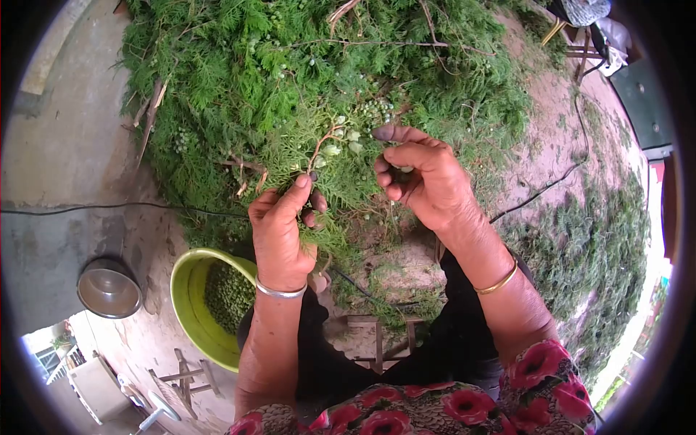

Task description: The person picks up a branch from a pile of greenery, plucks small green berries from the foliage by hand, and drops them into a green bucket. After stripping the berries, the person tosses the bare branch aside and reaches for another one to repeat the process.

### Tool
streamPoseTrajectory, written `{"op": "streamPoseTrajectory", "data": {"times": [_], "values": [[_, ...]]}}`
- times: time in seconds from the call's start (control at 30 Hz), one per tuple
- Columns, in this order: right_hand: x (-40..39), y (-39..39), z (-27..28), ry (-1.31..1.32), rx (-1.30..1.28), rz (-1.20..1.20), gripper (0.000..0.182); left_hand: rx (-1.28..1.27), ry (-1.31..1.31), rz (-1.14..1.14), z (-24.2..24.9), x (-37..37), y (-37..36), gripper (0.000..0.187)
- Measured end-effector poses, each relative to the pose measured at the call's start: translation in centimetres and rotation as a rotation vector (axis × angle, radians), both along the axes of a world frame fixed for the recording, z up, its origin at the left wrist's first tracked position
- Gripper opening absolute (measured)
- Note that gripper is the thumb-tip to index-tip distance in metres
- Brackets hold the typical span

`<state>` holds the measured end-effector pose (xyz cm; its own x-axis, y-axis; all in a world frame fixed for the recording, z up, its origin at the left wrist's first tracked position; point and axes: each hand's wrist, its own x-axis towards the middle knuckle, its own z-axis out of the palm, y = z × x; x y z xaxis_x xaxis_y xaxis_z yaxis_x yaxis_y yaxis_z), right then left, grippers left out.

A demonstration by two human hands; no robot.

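My left hand [284, 228], with a silver bangle at the wrist, pinches a cut conifer sprig [317, 148] by its brown stem. Pale green seed cones [331, 150] sit along the sprig's upper end. Just right of it, my right hand [428, 174] is raised with its fingers curled, and a bit of a green seed cone [406, 169] shows between them. Its thumb and index fingertips are slightly apart and do not touch the sprig. Beyond both hands lies a large heap of cut conifer branches [225, 80], some bearing small cones.
A lime-green bucket [190, 264] partly filled with green cones stands left of my left forearm. Further left is a metal bowl [110, 288]. A black cable [540, 192] crosses the ground. Wooden stools [187, 377] stand lower left, and loose greenery [580, 254] covers the ground at right.
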<state>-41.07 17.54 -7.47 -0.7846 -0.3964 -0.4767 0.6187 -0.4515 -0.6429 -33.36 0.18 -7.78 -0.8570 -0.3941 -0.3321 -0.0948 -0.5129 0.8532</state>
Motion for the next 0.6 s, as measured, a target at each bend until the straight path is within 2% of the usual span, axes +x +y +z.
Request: {"op": "streamPoseTrajectory", "data": {"times": [0.2,0.33,0.4,0.47,0.53,0.6], "values": [[0.6,-1.5,0.6,0.107,0.235,-0.065,0.016,-0.037,-0.004,-0.048,0.2,0.2,0.7,0.010],[0.3,-1.2,0.6,0.099,0.226,-0.080,0.018,-0.133,-0.051,-0.084,0.6,0.4,1.6,0.008],[0.1,-0.7,0.5,0.249,0.329,-0.032,0.017,-0.132,-0.084,-0.055,0.6,0.3,1.3,0.008],[-0.4,0.1,0.8,0.233,0.319,-0.039,0.014,-0.116,-0.036,-0.074,0.2,0.3,0.5,0.007],[-1.4,1.2,0.9,0.219,0.309,-0.048,0.011,0.043,0.057,-0.029,-0.2,0.3,-0.2,0.006],[-2.9,2.5,0.8,0.079,0.173,-0.331,0.008,0.022,0.073,0.022,0.5,0.2,-0.7,0.007]]}}
